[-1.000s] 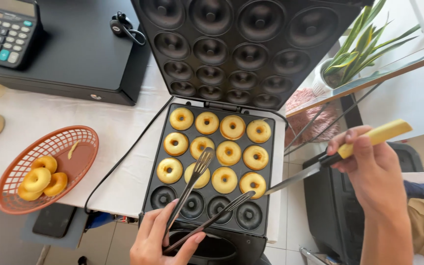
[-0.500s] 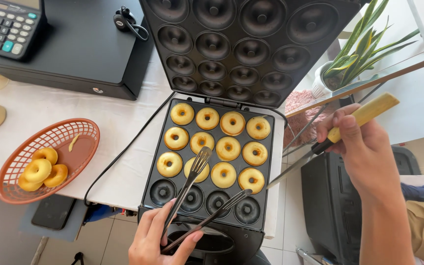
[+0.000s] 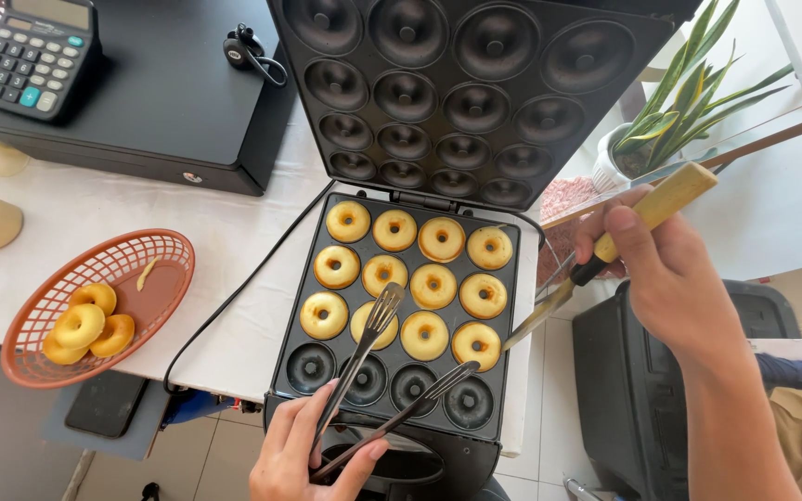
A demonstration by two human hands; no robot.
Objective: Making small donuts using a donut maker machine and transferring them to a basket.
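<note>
Left hand (image 3: 303, 455), fingers wrapped round black metal tongs (image 3: 373, 366), slotted tip on a golden ring doughnut (image 3: 375, 325) in the bottom row of the black nonstick doughnut maker (image 3: 401, 306) on the counter (image 3: 95, 232). Right hand (image 3: 666, 269), fingers closed on a wooden-handled knife (image 3: 596, 264), blade at the plate's right edge. Orange woven plastic basket (image 3: 95, 301) well to the left holds doughnuts.

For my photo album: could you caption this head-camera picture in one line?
Left hand holds tongs and right hand a knife over mini doughnuts in an open doughnut maker.

Bright daylight, seemingly from the right; sharp focus, wide-angle edge distortion.
</note>
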